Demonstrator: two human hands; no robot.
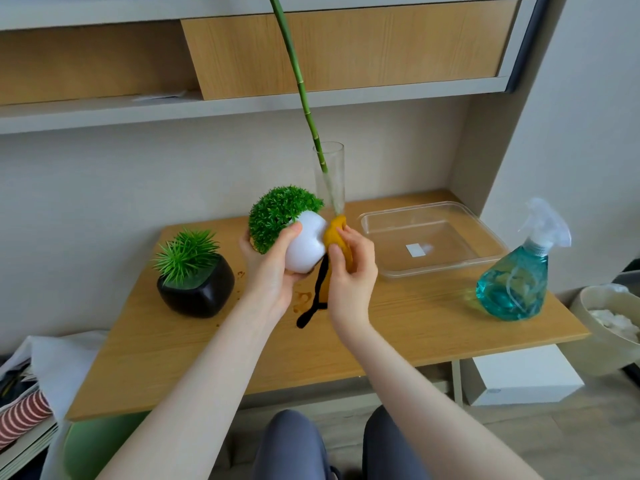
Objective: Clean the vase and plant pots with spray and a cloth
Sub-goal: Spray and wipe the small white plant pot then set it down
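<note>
We read no writing anywhere; the tray's white sticker (415, 250) looks blank. Above the counter (398, 327), our left hand (273, 271) grips the tilted white pot (306, 249), while our right hand (351, 271) pinches the half-hidden yellow cloth (337, 237) against it.

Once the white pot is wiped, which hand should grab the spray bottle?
Probably the right hand: the spray bottle stands on its side of the table, though it must first free itself of the yellow cloth. The left hand holds the white pot, farther away.
</note>
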